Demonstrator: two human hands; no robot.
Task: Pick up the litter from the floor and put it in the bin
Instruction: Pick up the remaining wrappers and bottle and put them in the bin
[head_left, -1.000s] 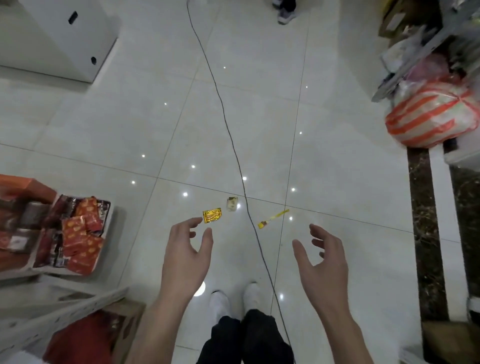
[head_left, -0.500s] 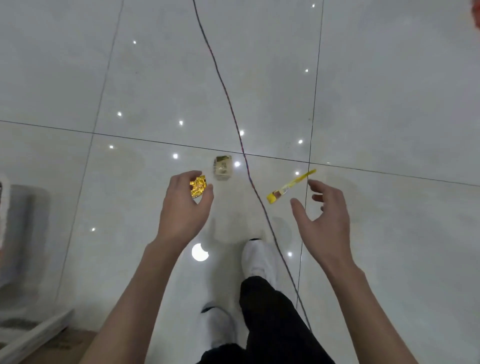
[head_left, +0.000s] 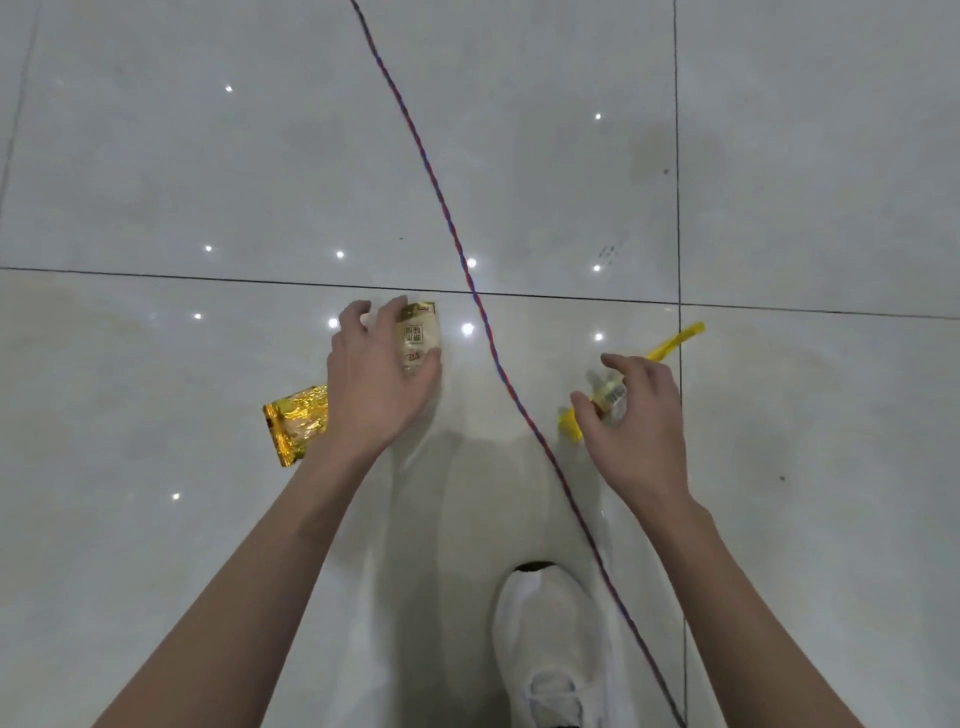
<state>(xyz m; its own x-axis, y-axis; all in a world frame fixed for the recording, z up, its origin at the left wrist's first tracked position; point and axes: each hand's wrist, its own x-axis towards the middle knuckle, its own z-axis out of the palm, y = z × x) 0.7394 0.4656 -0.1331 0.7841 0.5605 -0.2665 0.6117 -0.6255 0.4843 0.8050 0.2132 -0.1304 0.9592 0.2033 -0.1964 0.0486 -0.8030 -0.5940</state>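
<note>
My left hand reaches down to the pale tiled floor. A crumpled gold foil wrapper sticks out from under its little-finger side, tucked in the palm. Its thumb and forefinger sit on either side of a small beige packet that lies on the tile. My right hand is to the right of the cable, with thumb and fingers pinched on a long yellow stick wrapper near its clear lower end. No bin is in view.
A twisted red and blue cable runs across the floor from top centre to bottom right, between my two hands. My white shoe stands at the bottom, just left of the cable. Dark grout lines cross the tiles.
The view has dropped much closer to the floor. My left hand, holding the gold wrapper, moved right onto the beige packet. My right hand came down and pinched the yellow stick wrapper.
</note>
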